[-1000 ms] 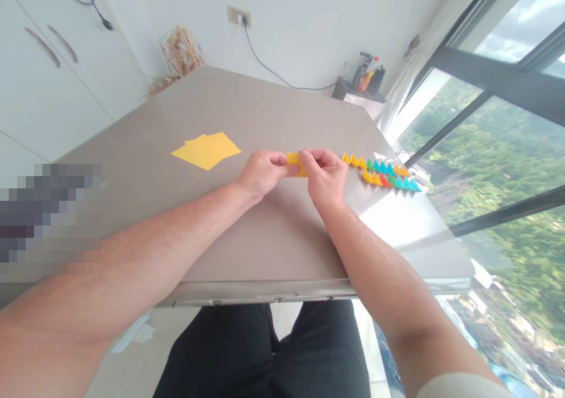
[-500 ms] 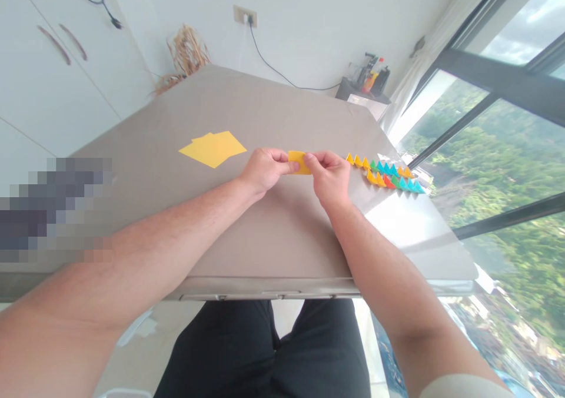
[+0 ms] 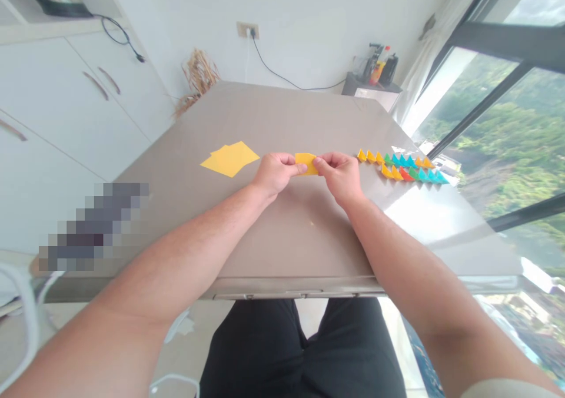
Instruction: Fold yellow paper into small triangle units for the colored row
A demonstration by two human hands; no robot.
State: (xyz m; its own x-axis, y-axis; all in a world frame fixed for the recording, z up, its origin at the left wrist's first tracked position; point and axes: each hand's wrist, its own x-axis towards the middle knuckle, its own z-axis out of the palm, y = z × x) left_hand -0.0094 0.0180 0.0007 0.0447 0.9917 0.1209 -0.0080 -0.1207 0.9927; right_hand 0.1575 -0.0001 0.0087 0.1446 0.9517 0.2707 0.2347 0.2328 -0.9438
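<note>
A small folded piece of yellow paper [image 3: 306, 163] is held up between my two hands over the table. My left hand [image 3: 277, 173] pinches its left end between thumb and fingers. The right end is gripped the same way by my right hand [image 3: 342, 175]. Left of my hands, several loose yellow paper sheets [image 3: 232, 159] lie overlapping on the table. To the right stand two rows of small folded paper pieces [image 3: 399, 174] in yellow, green, blue, red and orange. My fingers hide both ends of the held paper.
The grey-brown table [image 3: 282, 239] stretches to the white wall. A pixelated dark object [image 3: 95, 227] lies at its left. White cabinets [image 3: 83, 92] stand on the left, dried stalks [image 3: 198, 74] behind. A dark stand [image 3: 368, 87] with bottles is at the back right, beside a large window [image 3: 494, 109].
The camera view has turned left, so everything appears farther right. Both hands keep their pinch on the yellow paper, and a little more of it shows between them.
</note>
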